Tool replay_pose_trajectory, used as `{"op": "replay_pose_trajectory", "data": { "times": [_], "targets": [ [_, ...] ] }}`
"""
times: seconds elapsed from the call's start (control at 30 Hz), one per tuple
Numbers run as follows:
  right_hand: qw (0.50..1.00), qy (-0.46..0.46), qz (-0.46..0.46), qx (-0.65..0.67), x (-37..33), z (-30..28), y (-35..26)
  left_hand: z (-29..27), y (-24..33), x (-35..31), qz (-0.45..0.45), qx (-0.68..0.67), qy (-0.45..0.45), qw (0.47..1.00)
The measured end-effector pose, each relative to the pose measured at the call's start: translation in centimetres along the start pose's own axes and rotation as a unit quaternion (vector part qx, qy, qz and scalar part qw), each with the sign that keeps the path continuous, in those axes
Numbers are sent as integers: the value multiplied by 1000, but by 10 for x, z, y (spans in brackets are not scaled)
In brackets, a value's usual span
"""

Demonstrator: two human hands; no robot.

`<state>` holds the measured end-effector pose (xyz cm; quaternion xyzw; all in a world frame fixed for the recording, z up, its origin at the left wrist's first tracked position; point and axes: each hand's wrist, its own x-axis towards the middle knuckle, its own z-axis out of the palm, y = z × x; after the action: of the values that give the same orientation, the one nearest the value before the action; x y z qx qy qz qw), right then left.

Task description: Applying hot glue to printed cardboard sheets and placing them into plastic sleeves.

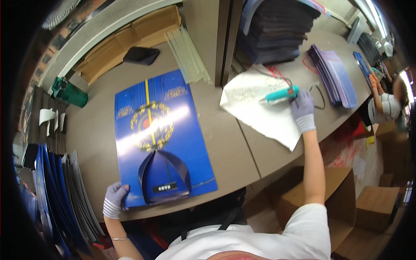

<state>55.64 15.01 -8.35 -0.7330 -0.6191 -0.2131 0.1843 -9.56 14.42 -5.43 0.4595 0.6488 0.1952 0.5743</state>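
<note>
A glossy blue printed cardboard sheet (190, 138) with a gold ring pattern lies flat on the table before me. Near its front edge stands a dark blue arched strip piece (185, 170), with a small black label between its sides. My left hand (115, 198), in a pale knit glove, pinches the sheet's near left corner. Off to the right, my gloved right hand (304, 106) is closed round the back end of a teal glue gun (281, 93). The gun's nozzle points left over a white paper (255, 108) spotted with residue. My right fingers are partly hidden.
Translucent glue sticks (187, 56), a black phone (141, 55) and a green bottle (70, 92) sit at the back. Dark stacked sheets (277, 30) and purple-blue sheets (333, 76) stand right. Blue panels (54, 190) line the left; cardboard boxes (320, 186) are below right. Another person (385, 106) works farther right.
</note>
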Motion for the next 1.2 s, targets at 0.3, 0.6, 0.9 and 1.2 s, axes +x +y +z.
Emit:
{"op": "replay_pose_trajectory", "data": {
  "times": [0.3,0.6,0.9,1.2],
  "targets": [
    [988,-55,-44,140,2,-5,4,37,34,-66,181,-92,116,972],
    [973,-170,-9,159,-5,-54,120,-10,119,-268,173,-73,349,918],
    [956,-182,170,155,-19,-112,85,-244,92,-379,147,-148,353,912],
    [962,-115,223,109,-37,-173,2,-448,-39,-323,4,-30,92,995]
  ]
}}
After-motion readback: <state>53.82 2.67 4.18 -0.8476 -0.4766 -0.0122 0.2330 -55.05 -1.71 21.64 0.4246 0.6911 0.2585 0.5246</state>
